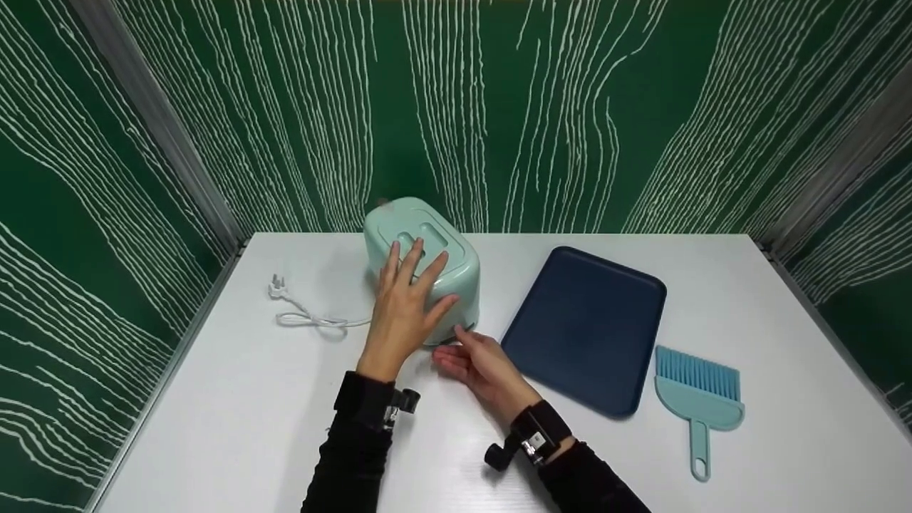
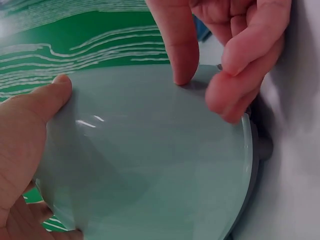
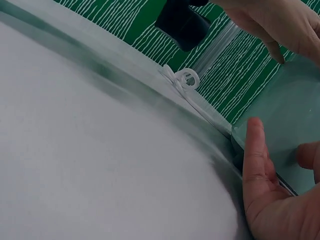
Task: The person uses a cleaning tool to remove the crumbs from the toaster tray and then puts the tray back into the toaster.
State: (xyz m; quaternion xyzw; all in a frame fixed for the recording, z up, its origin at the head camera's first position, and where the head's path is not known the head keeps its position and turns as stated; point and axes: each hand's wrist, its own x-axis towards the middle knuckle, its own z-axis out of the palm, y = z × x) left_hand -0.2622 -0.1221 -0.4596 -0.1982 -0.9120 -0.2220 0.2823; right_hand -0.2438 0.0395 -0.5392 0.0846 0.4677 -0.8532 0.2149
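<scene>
A mint-green toaster [image 1: 463, 285] stands near the back left of the white table, two recesses showing in its top. My left hand [image 1: 406, 310] rests on that top with its fingers spread and fairly straight. Low at the toaster's near end is my right hand [image 1: 484, 363]; in the left wrist view its thumb [image 2: 181, 57] touches the smooth end face, while the other fingers lie by the bottom edge. The right wrist view shows a straight finger [image 3: 255, 150] beside the toaster's lower edge. Neither hand curls round the toaster.
The toaster's white cord [image 1: 320, 322], looped and ending in a plug [image 1: 278, 288], lies on the left. A dark blue tray [image 1: 584, 331] is to the right of the toaster. Farther right lies a light-blue brush [image 1: 702, 399]. Green, white-lined walls [image 1: 513, 114] surround the table [image 1: 235, 427].
</scene>
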